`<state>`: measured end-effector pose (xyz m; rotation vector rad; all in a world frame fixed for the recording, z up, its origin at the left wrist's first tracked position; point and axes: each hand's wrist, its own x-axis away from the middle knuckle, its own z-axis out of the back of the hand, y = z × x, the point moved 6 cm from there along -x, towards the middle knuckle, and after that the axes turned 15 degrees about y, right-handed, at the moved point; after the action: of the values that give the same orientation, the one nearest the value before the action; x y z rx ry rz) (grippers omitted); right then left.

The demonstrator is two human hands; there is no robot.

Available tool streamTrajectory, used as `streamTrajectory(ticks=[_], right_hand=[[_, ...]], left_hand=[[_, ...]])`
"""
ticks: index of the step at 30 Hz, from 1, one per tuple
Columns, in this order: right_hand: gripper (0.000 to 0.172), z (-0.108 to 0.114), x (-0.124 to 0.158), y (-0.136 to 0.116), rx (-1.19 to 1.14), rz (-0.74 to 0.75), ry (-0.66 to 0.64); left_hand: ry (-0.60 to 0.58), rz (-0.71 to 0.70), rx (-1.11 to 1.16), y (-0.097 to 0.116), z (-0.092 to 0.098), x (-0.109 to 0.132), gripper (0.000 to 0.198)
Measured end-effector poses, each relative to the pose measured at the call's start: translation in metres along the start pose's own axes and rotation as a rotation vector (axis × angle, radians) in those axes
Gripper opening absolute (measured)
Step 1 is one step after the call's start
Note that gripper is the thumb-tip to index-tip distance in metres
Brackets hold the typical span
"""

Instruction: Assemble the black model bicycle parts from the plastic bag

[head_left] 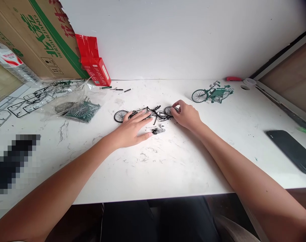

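A little black model bicycle (156, 112) lies on the white tabletop (153, 178), right in front of the person. It seems to lie flat because it is too thin to stand well. The left hand (131, 131) reaches over it with its fingers spread apart, maybe to stop it from sliding. One wheel (120, 116) peeks out past that hand. The right hand (187, 116) has its thumb and pointer finger pinched on the edge of the other wheel (168, 111). A small pinch suits such a thin rim. I cannot tell if the wheels are fixed on. A tiny white disc (162, 126) and a small black part (159, 131) lie near the left thumb, perhaps to be easy to reach. A green model bicycle (219, 93) sits off to the right, out of the way.
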<state>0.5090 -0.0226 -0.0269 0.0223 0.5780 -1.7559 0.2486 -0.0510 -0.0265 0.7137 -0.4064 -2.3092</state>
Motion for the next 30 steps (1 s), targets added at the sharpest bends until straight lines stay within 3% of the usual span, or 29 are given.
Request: streamTrajectory(ticks=[7,14,18,25,30], right_hand=[[0.029,-0.001,0.0,0.0,0.002,0.007,-0.003],[0.029,0.0,0.0,0.0,0.005,0.007,-0.006],[0.03,-0.001,-0.001,0.001,-0.004,0.007,-0.013],[0.029,0.005,-0.003,0.001,-0.081,0.001,0.03],[0.039,0.019,0.009,-0.026,-0.318,0.214,0.09]], left_hand=[[0.136,0.015,-0.001,0.001,0.003,-0.005,0.044],[0.456,0.007,0.121,0.001,0.022,-0.009,0.023],[0.635,0.174,0.355,-0.011,0.031,-0.006,0.019],[0.794,0.485,0.708,-0.041,0.026,-0.004,0.032],[0.801,0.591,0.873,-0.048,0.022,-0.006,0.04]])
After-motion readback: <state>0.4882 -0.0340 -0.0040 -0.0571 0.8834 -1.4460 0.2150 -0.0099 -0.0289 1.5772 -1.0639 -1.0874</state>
